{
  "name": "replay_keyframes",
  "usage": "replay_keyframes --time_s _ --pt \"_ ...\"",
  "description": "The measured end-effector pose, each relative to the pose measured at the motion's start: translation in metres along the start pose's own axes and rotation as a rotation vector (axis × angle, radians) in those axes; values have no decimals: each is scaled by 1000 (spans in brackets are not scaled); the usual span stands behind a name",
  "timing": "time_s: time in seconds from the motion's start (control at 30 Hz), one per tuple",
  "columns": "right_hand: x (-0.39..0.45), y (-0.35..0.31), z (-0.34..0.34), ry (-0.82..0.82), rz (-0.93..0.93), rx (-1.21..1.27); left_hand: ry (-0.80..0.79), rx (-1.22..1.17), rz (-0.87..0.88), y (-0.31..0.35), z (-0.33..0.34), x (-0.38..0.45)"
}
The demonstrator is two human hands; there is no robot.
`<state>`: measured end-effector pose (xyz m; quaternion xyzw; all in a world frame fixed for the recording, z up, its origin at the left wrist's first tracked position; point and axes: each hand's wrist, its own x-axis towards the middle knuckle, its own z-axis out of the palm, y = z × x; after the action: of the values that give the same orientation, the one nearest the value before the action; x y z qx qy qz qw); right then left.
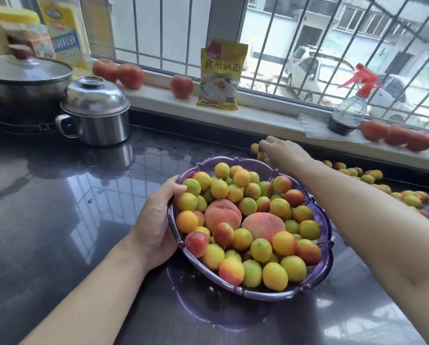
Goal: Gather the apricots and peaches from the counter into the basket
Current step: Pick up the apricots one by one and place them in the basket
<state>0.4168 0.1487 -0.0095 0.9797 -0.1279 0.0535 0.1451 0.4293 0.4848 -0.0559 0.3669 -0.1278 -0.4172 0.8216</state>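
Purple scalloped plastic basket [329, 247] sits tilted on the dark glossy counter [59, 220], its left rim raised. Left hand [156, 220] grips that left rim, thumb over the edge and touching an apricot, fingers curled underneath.

Basket contents: two peaches [222, 215] side by side near the middle, and a heap of small apricots [260, 250] around and partly over them; roughly forty-five show, yellow-green to orange-red, with more buried beneath that cannot be counted.

Right hand [280, 149] reaches past the basket's far rim to the back of the counter. Fingers bend down onto loose apricots; two of those apricots [254, 148] show at its fingertips. Whether the fingers have closed on one cannot be told, as the hand hides the contact.

Loose apricots on the counter [367, 179]: a scattered line along the back right edge, about fifteen to twenty visible, some cut off by the arm and the frame edge.

Windowsill [258, 108]: six tomatoes, being two at the left [119, 72], one [181, 86] beside a yellow packet [221, 75], and three at the far right [397, 135]. One spray bottle [347, 110] with a red trigger, dark liquid at its bottom.

Left of the counter: one large lidded pot [22, 83] and one smaller steel lidded pot with handle [96, 113]. Behind them, one yellow-labelled bottle [64, 31] and one jar [27, 33].
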Motion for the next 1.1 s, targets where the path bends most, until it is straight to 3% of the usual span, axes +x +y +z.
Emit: replay_keyframes --time_s 0.27,0.4,0.53,0.63,0.77,1.1 --pt "-47 -16 -63 257 199 642 12 32 11 2 5 -6" --pt "-90 -47 -104 78 121 824 41 37 18 2 9 -8" --pt "-119 -93 -121 -54 -68 685 61 65 26 2 10 -9" --pt "-119 -124 -115 -12 -159 573 62 77 24 2 10 -8" --pt "-110 -142 -105 79 -185 508 47 69 18 2 7 -8" --pt "-110 -151 -102 45 -278 365 53 108 19 0 -1 -4"
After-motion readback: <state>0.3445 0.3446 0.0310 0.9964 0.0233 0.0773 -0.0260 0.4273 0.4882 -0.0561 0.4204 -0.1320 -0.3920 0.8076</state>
